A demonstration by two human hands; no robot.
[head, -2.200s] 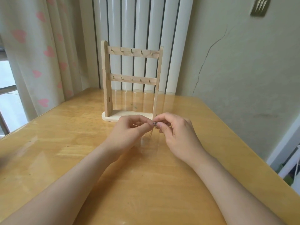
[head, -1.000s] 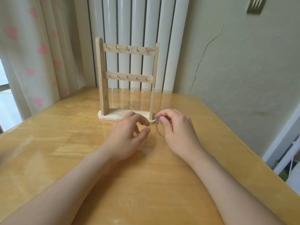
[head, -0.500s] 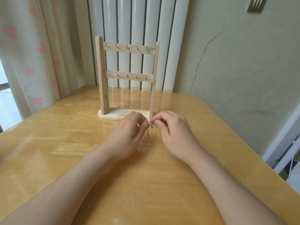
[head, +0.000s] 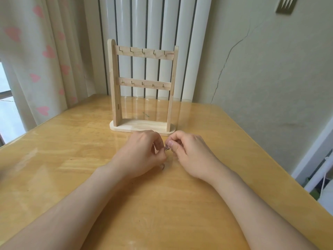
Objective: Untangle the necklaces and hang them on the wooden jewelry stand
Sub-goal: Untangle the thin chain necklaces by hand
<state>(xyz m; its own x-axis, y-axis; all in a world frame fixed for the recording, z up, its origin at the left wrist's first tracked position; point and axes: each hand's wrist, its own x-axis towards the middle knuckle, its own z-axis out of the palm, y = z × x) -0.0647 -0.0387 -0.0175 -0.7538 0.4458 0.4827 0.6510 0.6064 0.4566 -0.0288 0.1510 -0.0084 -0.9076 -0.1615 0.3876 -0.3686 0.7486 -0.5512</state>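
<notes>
A small glittering knot of the tangled necklaces [head: 166, 148] is pinched from both sides: by the curled thumb and forefinger of the left hand [head: 142, 153] and by the curled fingertips of the right hand [head: 191, 153]. The two hands are held close together, almost touching, just in front of the wooden jewelry stand [head: 115, 83], near the right end of its base. A short loop of thin chain is seen under the left hand, but whether it lies on the table [head: 72, 168] or hangs just above it cannot be told. How many chains are caught in the knot cannot be made out. Both bare forearms are stretched across the table toward the stand. The stand is set upright near the table's far edge, and each of its two crossbars is fitted with five small brass hooks [head: 143, 51]. Behind the stand a white ribbed radiator [head: 155, 24] is seen. Left of the stand a curtain [head: 36, 51] printed with pink hearts is hung. Right of the stand a pale wall [head: 270, 78] is marked by a long crack.
</notes>
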